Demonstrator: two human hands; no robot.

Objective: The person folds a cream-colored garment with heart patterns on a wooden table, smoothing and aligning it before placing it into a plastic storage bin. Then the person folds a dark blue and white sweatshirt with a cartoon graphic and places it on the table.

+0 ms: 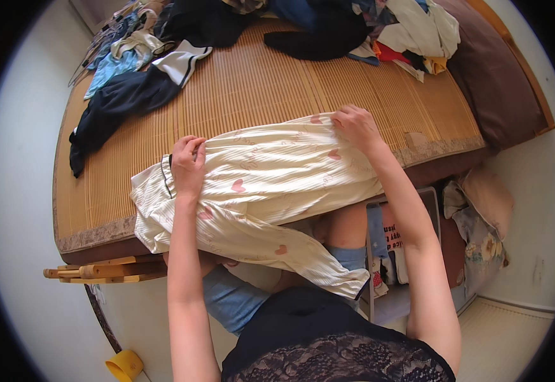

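Note:
A cream long-sleeved garment (pixel 268 162) with pink hearts, script and dark piping lies across the near edge of a bed's bamboo mat (pixel 253 86). My left hand (pixel 189 162) grips its upper edge near the collar end, fingers curled over the cloth. At the far right end of the same edge, my right hand (pixel 356 125) pinches the fabric. Between the hands the cloth is stretched fairly flat, with creases running lengthwise. One sleeve hangs over the bed edge toward my lap, its dark-trimmed cuff at the lower right.
A black and white garment (pixel 129 93) lies at the left of the mat. Piled clothes (pixel 415 28) and black clothing (pixel 315 43) are at the far side. An open storage box (pixel 392 291) with clothes stands below the bed, beside a floral pillow (pixel 482 248). Wooden rails (pixel 110 271) jut out lower left.

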